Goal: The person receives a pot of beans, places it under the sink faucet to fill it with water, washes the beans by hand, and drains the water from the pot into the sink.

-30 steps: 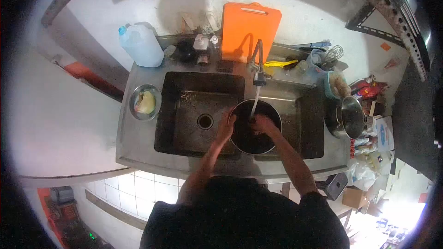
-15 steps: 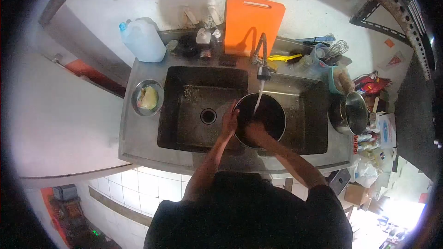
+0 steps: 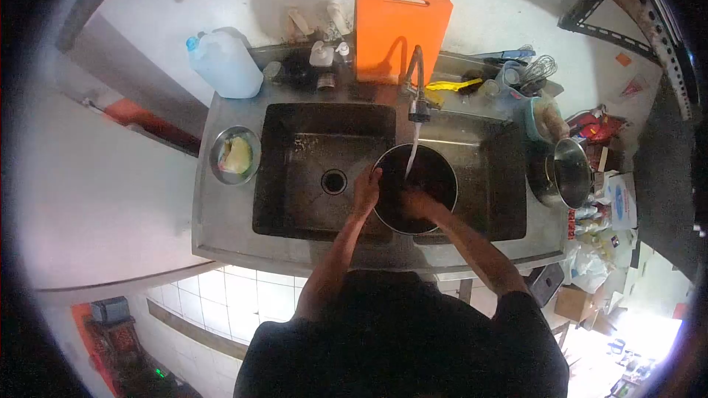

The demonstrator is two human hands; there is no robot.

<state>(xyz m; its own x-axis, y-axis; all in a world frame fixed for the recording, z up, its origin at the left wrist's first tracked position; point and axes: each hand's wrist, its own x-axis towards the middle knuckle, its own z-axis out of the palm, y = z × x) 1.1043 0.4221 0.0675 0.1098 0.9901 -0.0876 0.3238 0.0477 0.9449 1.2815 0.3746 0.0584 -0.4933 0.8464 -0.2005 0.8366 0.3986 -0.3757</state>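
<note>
A round dark pot [image 3: 440, 175] with a pale rim sits at the double sink, over the divider and the right basin. My left hand [image 3: 366, 190] grips the pot's left rim, thumb on the near side of the edge. Inside the pot is my right hand [image 3: 422, 205]; its fingers are dark and blurred, so I cannot see whether they hold anything. Water [image 3: 413, 153] runs from the faucet [image 3: 419, 108] into the pot, in front of my right hand. What lies at the pot's bottom is too dark to make out.
The left basin [image 3: 295, 206] shows a drain. A metal bowl [image 3: 215, 166] with pale food stands left. Behind are a water jug [image 3: 225, 66], soap bottles [image 3: 322, 55] and an orange cutting board [image 3: 402, 33]. At right are whisks [image 3: 542, 70] and a metal pot [image 3: 571, 173].
My right hand has shifted a little to the right inside the pot. My left hand stays on the rim, and the water keeps running. The whole view has moved slightly.
</note>
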